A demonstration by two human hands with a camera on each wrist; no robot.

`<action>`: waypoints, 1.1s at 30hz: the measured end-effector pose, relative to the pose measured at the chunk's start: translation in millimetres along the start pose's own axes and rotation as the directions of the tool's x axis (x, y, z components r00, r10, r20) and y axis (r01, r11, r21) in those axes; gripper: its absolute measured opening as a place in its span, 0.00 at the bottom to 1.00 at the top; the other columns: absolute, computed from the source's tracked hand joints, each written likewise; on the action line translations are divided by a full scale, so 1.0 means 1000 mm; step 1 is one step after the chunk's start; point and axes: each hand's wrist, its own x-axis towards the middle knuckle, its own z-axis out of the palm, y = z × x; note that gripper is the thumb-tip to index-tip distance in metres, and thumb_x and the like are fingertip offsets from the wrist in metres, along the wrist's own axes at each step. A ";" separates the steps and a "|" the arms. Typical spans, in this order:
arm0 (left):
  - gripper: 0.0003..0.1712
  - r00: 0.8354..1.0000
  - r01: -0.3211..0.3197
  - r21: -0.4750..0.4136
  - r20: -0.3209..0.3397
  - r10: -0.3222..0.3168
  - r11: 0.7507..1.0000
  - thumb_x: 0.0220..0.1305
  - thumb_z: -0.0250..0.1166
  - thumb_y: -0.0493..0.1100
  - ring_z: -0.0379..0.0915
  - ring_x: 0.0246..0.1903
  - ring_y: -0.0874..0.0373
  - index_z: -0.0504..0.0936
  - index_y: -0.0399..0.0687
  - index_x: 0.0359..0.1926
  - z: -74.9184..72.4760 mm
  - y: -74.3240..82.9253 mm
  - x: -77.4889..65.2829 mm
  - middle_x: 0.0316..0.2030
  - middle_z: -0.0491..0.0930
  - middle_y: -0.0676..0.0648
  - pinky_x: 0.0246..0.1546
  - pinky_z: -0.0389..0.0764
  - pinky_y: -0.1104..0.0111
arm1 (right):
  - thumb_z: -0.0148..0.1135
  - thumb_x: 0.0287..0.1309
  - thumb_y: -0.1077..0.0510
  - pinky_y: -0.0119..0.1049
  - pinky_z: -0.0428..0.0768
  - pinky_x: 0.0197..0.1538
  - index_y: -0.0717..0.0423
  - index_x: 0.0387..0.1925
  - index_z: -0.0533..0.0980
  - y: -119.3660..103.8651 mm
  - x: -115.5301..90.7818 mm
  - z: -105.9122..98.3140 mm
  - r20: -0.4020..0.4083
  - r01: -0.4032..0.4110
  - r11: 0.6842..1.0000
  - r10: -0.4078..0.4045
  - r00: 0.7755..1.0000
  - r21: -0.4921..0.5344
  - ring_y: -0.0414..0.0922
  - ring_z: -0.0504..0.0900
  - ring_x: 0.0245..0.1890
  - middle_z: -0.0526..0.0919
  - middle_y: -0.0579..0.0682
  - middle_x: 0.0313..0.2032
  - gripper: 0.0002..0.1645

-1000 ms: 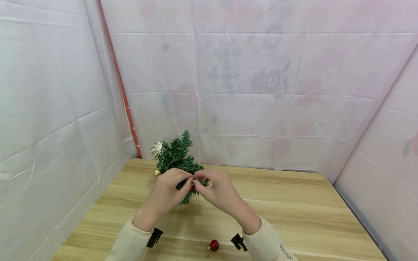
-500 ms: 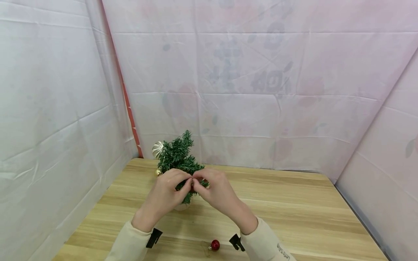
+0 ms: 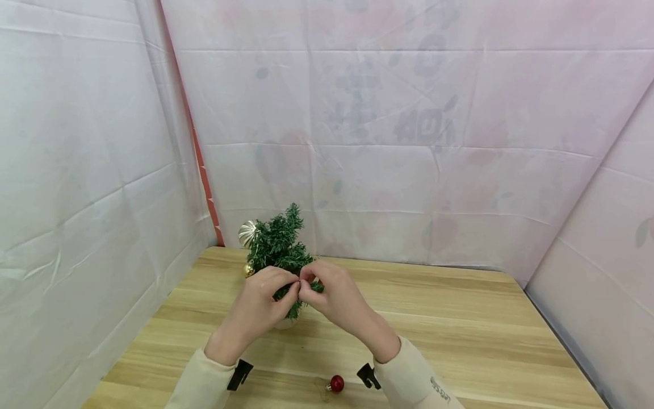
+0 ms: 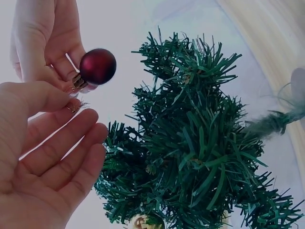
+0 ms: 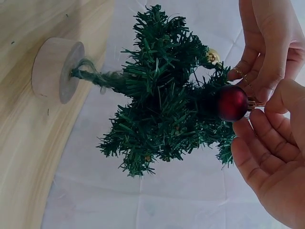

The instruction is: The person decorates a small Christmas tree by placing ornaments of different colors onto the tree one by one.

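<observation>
Both hands meet in front of a small artificial Christmas tree [image 3: 278, 244]. My right hand [image 3: 334, 289] pinches the cap of a dark red bauble [image 5: 232, 103]. Thin gold string [image 4: 75, 106] near that cap is pinched between the thumb and forefinger of my left hand [image 3: 258, 298]. In the left wrist view, the held bauble hangs apart from the branches; the head view hides it behind the fingers. On the tree's left side sit a ribbed pale bauble [image 3: 248, 233] and a smaller gold bauble [image 3: 248, 270].
Another red bauble [image 3: 336, 384] with a loose string lies near the front of the wooden table [image 3: 434, 318]. The tree stands on a round pale base [image 5: 57, 71]. White cloth walls [image 3: 368, 170] enclose the table at the back and sides.
My right hand's fingertips have shifted slightly left, and the held bauble, partly visible below them before, is now hidden in the head view. My left hand stays nearly in place.
</observation>
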 end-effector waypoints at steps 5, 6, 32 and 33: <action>0.08 1.000 0.025 -0.004 0.004 -0.024 1.000 0.59 0.76 0.30 0.86 0.38 0.58 0.90 0.45 0.37 -0.002 -0.001 -0.002 0.36 0.90 0.51 0.40 0.87 0.65 | 0.62 0.70 0.65 0.32 0.81 0.39 0.51 0.37 0.79 -0.001 0.002 0.001 0.019 -0.023 0.999 0.022 1.000 0.025 0.36 0.78 0.33 0.82 0.43 0.34 0.07; 0.08 0.999 0.033 -0.004 0.005 -0.033 0.999 0.59 0.76 0.30 0.86 0.38 0.58 0.91 0.45 0.37 -0.003 -0.001 -0.002 0.36 0.90 0.51 0.40 0.87 0.65 | 0.61 0.70 0.65 0.32 0.81 0.40 0.51 0.38 0.79 -0.001 0.003 0.001 0.023 -0.032 0.999 0.031 0.999 0.031 0.36 0.79 0.34 0.82 0.43 0.34 0.06; 0.03 0.989 0.151 0.107 -0.023 -0.149 0.983 0.64 0.73 0.33 0.87 0.33 0.57 0.92 0.42 0.37 -0.007 -0.006 -0.002 0.34 0.91 0.47 0.34 0.87 0.65 | 0.58 0.74 0.64 0.30 0.79 0.35 0.55 0.39 0.80 0.010 0.016 0.015 0.013 -0.135 0.986 0.135 0.991 0.094 0.38 0.77 0.31 0.83 0.47 0.34 0.06; 0.03 0.988 0.152 0.114 -0.024 -0.150 0.982 0.64 0.73 0.33 0.87 0.32 0.57 0.92 0.42 0.37 -0.007 -0.006 -0.002 0.33 0.91 0.47 0.33 0.87 0.65 | 0.58 0.74 0.64 0.30 0.79 0.35 0.55 0.38 0.80 0.010 0.017 0.015 0.012 -0.139 0.986 0.139 0.990 0.091 0.38 0.78 0.31 0.83 0.46 0.34 0.06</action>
